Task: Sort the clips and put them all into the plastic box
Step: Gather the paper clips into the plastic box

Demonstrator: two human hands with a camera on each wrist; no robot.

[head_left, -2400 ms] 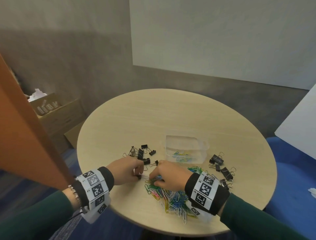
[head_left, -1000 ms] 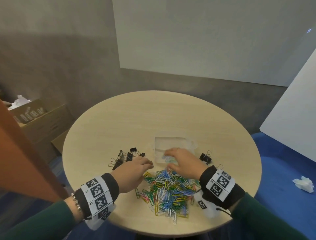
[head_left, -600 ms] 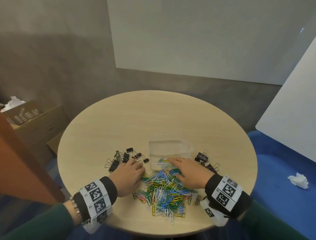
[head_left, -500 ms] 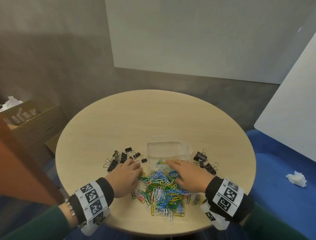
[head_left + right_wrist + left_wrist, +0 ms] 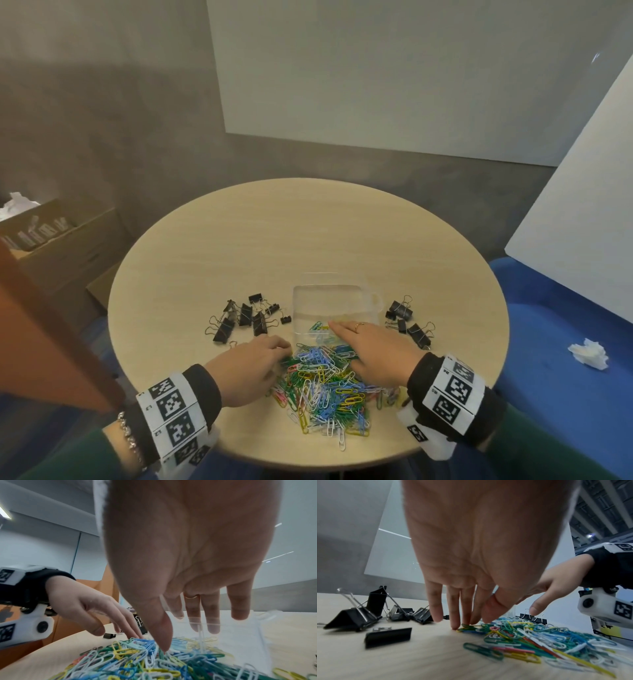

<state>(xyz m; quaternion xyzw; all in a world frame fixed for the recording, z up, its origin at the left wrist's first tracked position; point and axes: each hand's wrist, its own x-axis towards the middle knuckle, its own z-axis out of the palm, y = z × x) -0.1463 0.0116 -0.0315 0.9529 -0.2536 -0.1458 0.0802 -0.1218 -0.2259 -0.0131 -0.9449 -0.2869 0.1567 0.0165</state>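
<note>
A heap of coloured paper clips (image 5: 325,387) lies at the near edge of the round table (image 5: 308,240). Just behind it stands the clear plastic box (image 5: 337,301), with a few paper clips (image 5: 318,325) inside. Black binder clips lie left (image 5: 246,318) and right (image 5: 407,322) of the box. My left hand (image 5: 279,347) touches the heap's left edge with straight fingers (image 5: 453,623). My right hand (image 5: 342,334) lies flat over the heap's far side. Its fingers (image 5: 212,626) reach over the box's near wall, and its thumb tip rests on the clips (image 5: 137,660).
A cardboard box (image 5: 51,233) stands on the floor to the left, beside an orange panel (image 5: 34,325). A blue seat (image 5: 565,342) with a crumpled tissue (image 5: 587,353) is to the right. White boards lean behind and at the right.
My right hand has drawn back from above the box to the heap's far edge and stayed flat. My left hand has slid right to the heap's left edge.
</note>
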